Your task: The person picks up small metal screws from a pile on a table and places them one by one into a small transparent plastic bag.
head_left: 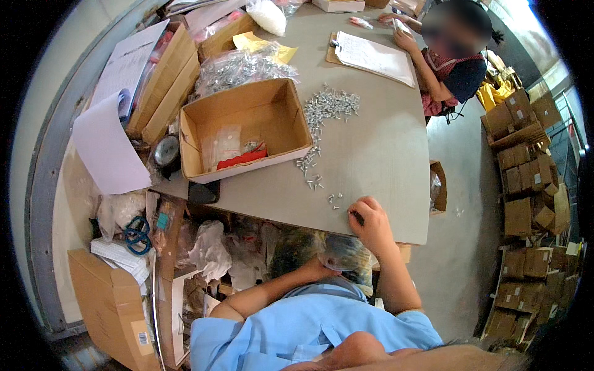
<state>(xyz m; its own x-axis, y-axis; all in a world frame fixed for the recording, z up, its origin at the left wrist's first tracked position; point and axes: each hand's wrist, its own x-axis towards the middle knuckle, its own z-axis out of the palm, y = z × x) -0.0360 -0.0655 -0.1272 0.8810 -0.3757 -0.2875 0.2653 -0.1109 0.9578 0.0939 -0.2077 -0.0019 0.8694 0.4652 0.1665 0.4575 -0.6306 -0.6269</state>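
Observation:
At the table's front edge my right hand (pixel 371 224) is closed, its fingers curled down over the tabletop. What it holds, if anything, is hidden by the fingers. A few loose screws (pixel 335 201) lie just left of it. Below the table edge, in front of my lap, my left hand (pixel 317 268) is closed on the rim of a clear plastic bag (pixel 344 255); its fingers are partly hidden. A larger pile of silver screws (pixel 331 104) spreads farther back, trailing toward me beside an open cardboard box (pixel 247 162). Inside that box are small clear bags and a red object (pixel 242 157).
A large bag of metal parts (pixel 238 71) lies behind the box. A dark phone-like object (pixel 204 192) sits at its near corner. Across the grey table (pixel 390 148), a clipboard (pixel 372 57) lies near a seated co-worker (pixel 442 62). Shelves of cartons (pixel 526 179) stand at right.

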